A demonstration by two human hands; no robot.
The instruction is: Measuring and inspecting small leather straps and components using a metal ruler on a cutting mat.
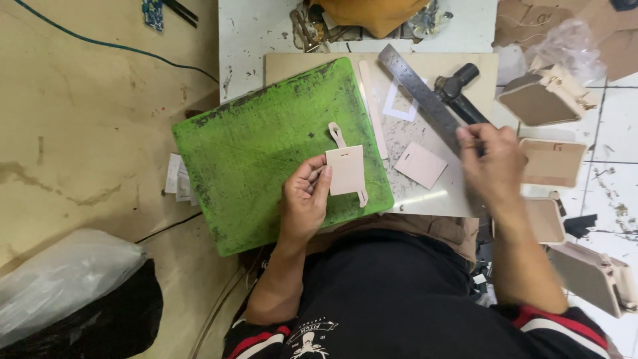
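Observation:
My left hand (304, 199) holds a pale beige leather tag piece (347, 169) with a narrow strap end, just above the green cutting mat (266, 146). My right hand (490, 159) is blurred and rests on the lower end of a steel ruler (419, 93) and a black-handled tool (460, 93); its fingers curl around them. A second beige rectangular piece (421, 164) lies on the pale board (432, 199) between my hands.
A long thin beige strip (372, 106) and a white frame-shaped scrap (401, 103) lie by the mat. Beige box-like bags (545, 100) and panels (555, 163) sit at the right. A plastic bag (66, 279) lies lower left.

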